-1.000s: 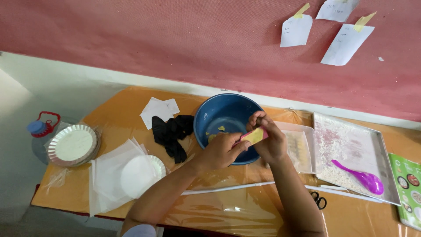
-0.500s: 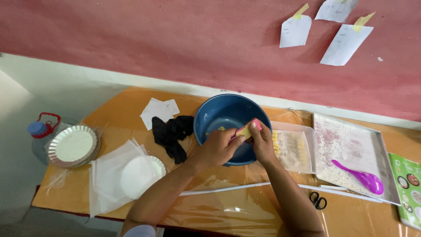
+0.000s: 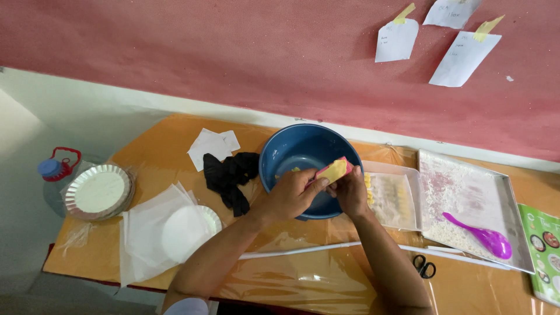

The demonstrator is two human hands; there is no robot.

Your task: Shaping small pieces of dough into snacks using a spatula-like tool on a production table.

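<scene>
My left hand (image 3: 293,194) and my right hand (image 3: 350,190) meet over the near rim of a blue bowl (image 3: 297,150). Together they pinch a small yellow piece with a pink edge (image 3: 334,170), held tilted above the bowl. A few yellow bits lie inside the bowl. Just right of my right hand sits a clear plastic tray (image 3: 395,199) with rows of small yellow pieces.
A black cloth (image 3: 228,177) and white paper squares (image 3: 211,145) lie left of the bowl. Foil plates (image 3: 96,191) and clear sheets (image 3: 153,226) sit at the left. A metal tray (image 3: 466,198) with white powder and a purple spoon (image 3: 481,236), plus scissors (image 3: 424,267), lie right.
Both hands have shifted slightly, and the yellow piece is now raised and more visible between the fingers above the bowl's rim.
</scene>
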